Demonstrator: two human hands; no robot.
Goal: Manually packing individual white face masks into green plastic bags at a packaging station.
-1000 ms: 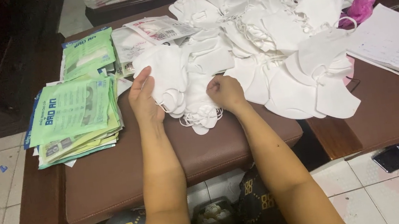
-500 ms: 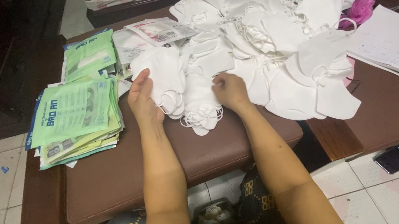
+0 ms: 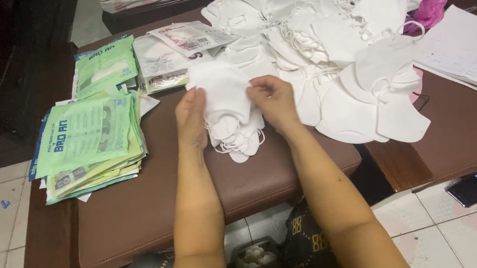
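Both my hands have lifted off the bench since a moment ago, raising a small stack of white masks (image 3: 226, 101) above the brown cushion (image 3: 197, 196). My left hand (image 3: 191, 119) pinches its left edge, my right hand (image 3: 274, 101) its right; how many masks I hold, I can't quite tell. Green packets (image 3: 90, 139) lie left, the loose mask pile (image 3: 332, 46) right.

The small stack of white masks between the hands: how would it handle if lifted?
The mask stack is probably light and floppy: thin fabric, loose ear loops dangling below. Held only between left hand and right hand, layers could slide apart.
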